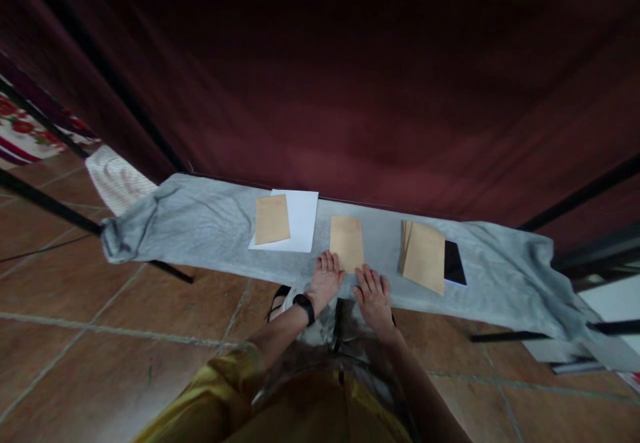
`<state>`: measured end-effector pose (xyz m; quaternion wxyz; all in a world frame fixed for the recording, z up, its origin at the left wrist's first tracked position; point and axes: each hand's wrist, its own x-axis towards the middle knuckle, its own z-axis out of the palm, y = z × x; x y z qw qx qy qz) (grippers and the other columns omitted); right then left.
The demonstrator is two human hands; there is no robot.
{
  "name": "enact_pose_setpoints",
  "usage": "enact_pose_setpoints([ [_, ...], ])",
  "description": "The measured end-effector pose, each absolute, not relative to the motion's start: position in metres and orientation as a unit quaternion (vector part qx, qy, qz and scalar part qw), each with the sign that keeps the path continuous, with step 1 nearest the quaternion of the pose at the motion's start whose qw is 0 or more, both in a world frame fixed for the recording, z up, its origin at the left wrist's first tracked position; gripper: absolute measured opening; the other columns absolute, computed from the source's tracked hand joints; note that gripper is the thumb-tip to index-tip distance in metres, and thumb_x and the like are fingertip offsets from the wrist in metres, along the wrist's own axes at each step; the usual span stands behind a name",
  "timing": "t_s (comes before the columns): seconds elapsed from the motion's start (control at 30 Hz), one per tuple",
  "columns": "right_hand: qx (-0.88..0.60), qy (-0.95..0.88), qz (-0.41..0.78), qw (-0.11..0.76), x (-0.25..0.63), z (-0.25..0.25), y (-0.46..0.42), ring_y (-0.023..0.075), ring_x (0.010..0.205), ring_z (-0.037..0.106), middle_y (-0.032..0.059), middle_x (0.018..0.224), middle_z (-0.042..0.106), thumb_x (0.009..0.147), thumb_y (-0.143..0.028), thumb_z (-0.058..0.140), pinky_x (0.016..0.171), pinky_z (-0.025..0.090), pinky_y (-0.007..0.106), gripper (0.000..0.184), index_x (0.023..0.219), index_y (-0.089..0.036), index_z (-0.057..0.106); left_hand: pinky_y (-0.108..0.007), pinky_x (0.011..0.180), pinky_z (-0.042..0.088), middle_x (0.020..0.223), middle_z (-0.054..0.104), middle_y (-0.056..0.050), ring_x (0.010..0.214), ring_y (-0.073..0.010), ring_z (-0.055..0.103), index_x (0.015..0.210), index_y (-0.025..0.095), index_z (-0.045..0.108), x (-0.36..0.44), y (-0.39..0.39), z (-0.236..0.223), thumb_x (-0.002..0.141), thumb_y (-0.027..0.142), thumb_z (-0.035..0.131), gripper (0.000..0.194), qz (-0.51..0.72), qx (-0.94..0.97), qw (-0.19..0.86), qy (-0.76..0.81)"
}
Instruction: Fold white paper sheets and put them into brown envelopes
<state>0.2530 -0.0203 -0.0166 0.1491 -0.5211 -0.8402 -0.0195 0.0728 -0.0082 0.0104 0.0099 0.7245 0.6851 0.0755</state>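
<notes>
A brown paper envelope lies flat on the grey cloth in front of me. My left hand rests palm down at its lower left corner, fingers stretched out. At its lower right corner my right hand lies flat too, fingers slightly spread. Neither hand grips anything. To the left, another brown envelope sits on white paper. Right of my hands is a small stack of brown envelopes, partly over a dark-screened device that looks like a phone or tablet.
The grey cloth covers a narrow bench-like surface with dark metal legs. A dark red curtain hangs right behind it. Dark poles stand at both sides. Brown tiles make up the floor.
</notes>
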Motion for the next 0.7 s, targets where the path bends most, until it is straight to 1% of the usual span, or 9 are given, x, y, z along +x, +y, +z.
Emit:
enact_pose_setpoints([
  [0.13,-0.519,-0.84,-0.021,0.159,0.253,-0.018,-0.02,0.0286,0.142,0.039,0.0107,0.156,0.043,0.103,-0.033,0.034,0.117,0.022,0.052,0.052,0.154,-0.022,0.037,-0.053,0.114,0.03,0.15,0.044,-0.028,0.143,-0.0375,0.036,0.143,0.003,0.045,0.073,-0.009,0.015,0.098,0.027,0.045,0.051,0.143,0.698,0.057,0.699],
  [0.23,-0.516,-0.84,-0.027,0.164,0.253,-0.02,-0.019,0.0285,0.141,0.039,0.0095,0.156,0.044,0.103,-0.033,0.034,0.116,0.023,0.052,0.051,0.154,-0.023,0.037,-0.049,0.115,0.031,0.143,0.053,-0.021,0.139,-0.0328,0.042,0.137,0.011,0.053,0.071,-0.004,0.02,0.091,0.019,0.054,0.046,0.258,0.629,0.168,0.713],
  [0.3,-0.515,-0.84,-0.031,0.167,0.253,-0.022,-0.019,0.0284,0.141,0.039,0.0093,0.156,0.044,0.103,-0.033,0.035,0.116,0.024,0.052,0.052,0.154,-0.024,0.036,-0.043,0.112,0.035,0.134,0.061,-0.016,0.131,-0.0279,0.05,0.134,0.015,0.056,0.067,0.003,0.023,0.085,0.011,0.057,0.049,0.315,0.578,0.234,0.716],
  [0.37,-0.517,-0.839,-0.034,0.169,0.253,-0.023,-0.018,0.0281,0.14,0.04,0.0092,0.156,0.044,0.103,-0.033,0.034,0.116,0.024,0.052,0.052,0.155,-0.023,0.035,-0.037,0.104,0.044,0.122,0.067,-0.012,0.117,-0.0233,0.06,0.132,0.015,0.055,0.062,0.012,0.024,0.082,0.007,0.056,0.051,0.338,0.545,0.267,0.719],
  [0.47,-0.521,-0.835,-0.034,0.171,0.252,-0.024,-0.018,0.0278,0.14,0.04,0.0095,0.156,0.044,0.103,-0.033,0.034,0.116,0.024,0.052,0.052,0.155,-0.023,0.034,-0.029,0.082,0.052,0.097,0.072,-0.007,0.089,-0.0189,0.068,0.127,0.014,0.057,0.056,0.022,0.023,0.081,0.008,0.056,0.047,0.354,0.505,0.305,0.726],
  [0.57,-0.524,-0.834,-0.029,0.17,0.252,-0.024,-0.019,0.0277,0.141,0.04,0.0089,0.156,0.043,0.103,-0.033,0.035,0.117,0.024,0.052,0.052,0.154,-0.023,0.036,-0.024,0.063,0.05,0.079,0.07,-0.002,0.068,-0.0156,0.066,0.118,0.015,0.06,0.053,0.025,0.02,0.079,0.011,0.059,0.039,0.369,0.464,0.348,0.726],
  [0.63,-0.526,-0.833,-0.023,0.169,0.252,-0.022,-0.019,0.0275,0.141,0.04,0.0083,0.156,0.044,0.103,-0.034,0.037,0.117,0.023,0.052,0.051,0.153,-0.024,0.038,-0.02,0.055,0.047,0.073,0.068,0.0,0.06,-0.0132,0.064,0.113,0.016,0.062,0.053,0.025,0.019,0.08,0.013,0.059,0.033,0.379,0.442,0.377,0.72],
  [0.7,-0.531,-0.829,-0.016,0.172,0.251,-0.019,-0.019,0.0271,0.141,0.041,0.0082,0.154,0.046,0.103,-0.034,0.037,0.118,0.024,0.052,0.049,0.151,-0.025,0.041,-0.018,0.05,0.045,0.069,0.066,0.002,0.055,-0.0112,0.062,0.108,0.017,0.063,0.052,0.026,0.018,0.08,0.013,0.058,0.028,0.388,0.424,0.402,0.713],
])
